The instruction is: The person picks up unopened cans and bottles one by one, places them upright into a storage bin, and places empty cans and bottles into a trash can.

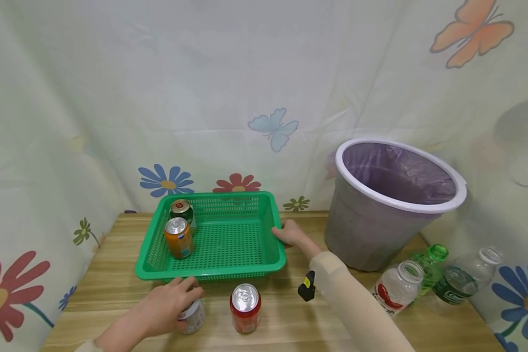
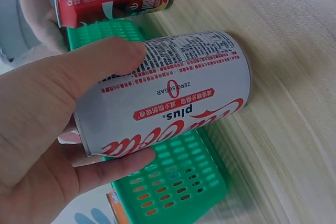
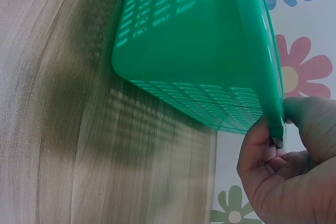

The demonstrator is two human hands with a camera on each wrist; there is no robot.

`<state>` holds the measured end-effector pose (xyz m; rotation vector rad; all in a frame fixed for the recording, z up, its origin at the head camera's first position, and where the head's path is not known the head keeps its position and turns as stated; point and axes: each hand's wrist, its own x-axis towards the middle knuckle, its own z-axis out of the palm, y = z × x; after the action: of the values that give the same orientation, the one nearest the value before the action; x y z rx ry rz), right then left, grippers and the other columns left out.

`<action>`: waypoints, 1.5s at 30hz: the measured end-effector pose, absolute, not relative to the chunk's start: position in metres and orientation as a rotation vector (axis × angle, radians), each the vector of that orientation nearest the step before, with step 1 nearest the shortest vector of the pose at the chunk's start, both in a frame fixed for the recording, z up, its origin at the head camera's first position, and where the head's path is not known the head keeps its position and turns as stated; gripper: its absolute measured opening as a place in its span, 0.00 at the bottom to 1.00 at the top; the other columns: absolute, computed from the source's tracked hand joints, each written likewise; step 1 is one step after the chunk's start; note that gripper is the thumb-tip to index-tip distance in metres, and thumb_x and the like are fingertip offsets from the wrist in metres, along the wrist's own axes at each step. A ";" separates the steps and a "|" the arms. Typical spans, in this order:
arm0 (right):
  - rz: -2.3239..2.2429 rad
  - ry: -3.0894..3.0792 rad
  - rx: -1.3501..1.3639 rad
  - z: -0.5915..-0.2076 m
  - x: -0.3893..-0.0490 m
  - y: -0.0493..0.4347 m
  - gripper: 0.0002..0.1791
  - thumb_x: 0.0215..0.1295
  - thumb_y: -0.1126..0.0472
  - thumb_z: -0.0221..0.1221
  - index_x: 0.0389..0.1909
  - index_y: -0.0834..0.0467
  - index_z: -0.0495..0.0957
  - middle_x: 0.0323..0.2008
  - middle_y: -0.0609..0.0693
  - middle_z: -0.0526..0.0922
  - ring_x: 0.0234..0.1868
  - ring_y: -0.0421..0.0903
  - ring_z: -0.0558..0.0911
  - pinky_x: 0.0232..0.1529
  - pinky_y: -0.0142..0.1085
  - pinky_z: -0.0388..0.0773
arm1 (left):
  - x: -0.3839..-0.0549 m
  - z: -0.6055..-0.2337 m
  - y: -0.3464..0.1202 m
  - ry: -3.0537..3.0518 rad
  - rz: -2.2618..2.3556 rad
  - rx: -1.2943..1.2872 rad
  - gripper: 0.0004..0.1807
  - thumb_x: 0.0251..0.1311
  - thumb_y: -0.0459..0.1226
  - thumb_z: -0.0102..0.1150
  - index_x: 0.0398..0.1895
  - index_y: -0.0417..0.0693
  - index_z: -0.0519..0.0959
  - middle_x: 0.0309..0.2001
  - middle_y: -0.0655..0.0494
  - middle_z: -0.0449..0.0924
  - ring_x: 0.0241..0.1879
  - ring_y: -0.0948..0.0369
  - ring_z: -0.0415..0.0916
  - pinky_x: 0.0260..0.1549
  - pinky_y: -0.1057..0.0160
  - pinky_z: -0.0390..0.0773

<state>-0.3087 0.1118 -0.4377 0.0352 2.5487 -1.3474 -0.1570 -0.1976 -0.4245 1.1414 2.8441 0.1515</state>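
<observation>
My left hand (image 1: pixel 167 305) grips a white Coca-Cola can (image 2: pixel 173 95), thumb on one side and fingers on the other, just in front of the green basket (image 1: pixel 211 271). With my right hand (image 1: pixel 296 235) I pinch the basket's right rim between thumb and fingers, as the right wrist view shows. Inside the basket, at its left end, an orange can (image 1: pixel 179 239) stands in front of a dark green can (image 1: pixel 182 211). A red Coca-Cola can (image 1: pixel 245 310) stands upright on the table between my forearms, to the right of the white can.
A grey bin (image 1: pixel 365 230) with a white rim and purple liner stands at the back right. Before it are several empty plastic bottles: one with a red label (image 1: pixel 396 291), a green one (image 1: pixel 429 264) and a clear one (image 1: pixel 466 276). A flowered curtain (image 1: pixel 202 98) hangs behind the wooden table (image 1: pixel 101 274).
</observation>
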 end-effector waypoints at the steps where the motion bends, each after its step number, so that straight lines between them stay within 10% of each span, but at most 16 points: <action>1: -1.342 2.555 0.033 -0.437 -0.308 0.112 0.14 0.64 0.59 0.51 0.42 0.68 0.74 0.32 0.56 0.81 0.25 0.41 0.80 0.28 0.38 0.81 | -0.157 -0.425 -0.198 2.844 0.152 1.142 0.29 0.37 0.43 0.73 0.47 0.53 0.73 0.44 0.57 0.68 0.39 0.58 0.70 0.22 0.64 0.73; 45: -1.384 2.547 0.031 -0.437 -0.306 0.111 0.15 0.64 0.60 0.51 0.42 0.69 0.74 0.32 0.58 0.81 0.24 0.41 0.80 0.29 0.38 0.81 | -0.153 -0.398 -0.217 2.806 0.099 1.266 0.27 0.36 0.43 0.73 0.43 0.60 0.71 0.42 0.62 0.66 0.34 0.62 0.65 0.23 0.68 0.68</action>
<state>-0.3059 0.1110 -0.4370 0.0309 2.5468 -1.3841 -0.1533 -0.2165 -0.3976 1.2665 2.8059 0.0988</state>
